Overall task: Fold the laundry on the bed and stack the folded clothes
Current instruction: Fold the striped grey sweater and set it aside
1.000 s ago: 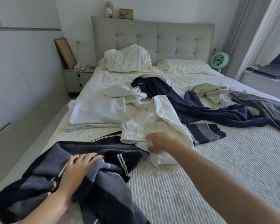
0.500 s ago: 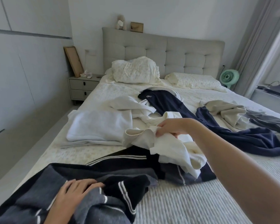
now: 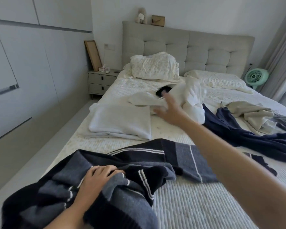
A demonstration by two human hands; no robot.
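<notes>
A dark blue and grey striped sweater (image 3: 139,162) lies crumpled across the near part of the bed (image 3: 196,204). My left hand (image 3: 96,180) grips a bunched fold of it at the lower left. My right hand (image 3: 169,111) is stretched out over the middle of the bed, fingers spread, holding nothing. Just beyond it a cream garment (image 3: 191,100) sits in a heap, blurred. A folded white cloth (image 3: 120,123) lies flat to the left. A navy garment (image 3: 248,136) spreads on the right.
A beige garment (image 3: 251,113) and a grey one (image 3: 284,119) lie at the right edge. Pillows (image 3: 153,66) lean on the headboard. A nightstand (image 3: 101,81) stands at the left, a green fan (image 3: 256,76) at the right.
My right hand lifted the cream garment off the striped sweater, threw it toward the middle of the bed and let go. The left hand kept its hold on the sweater.
</notes>
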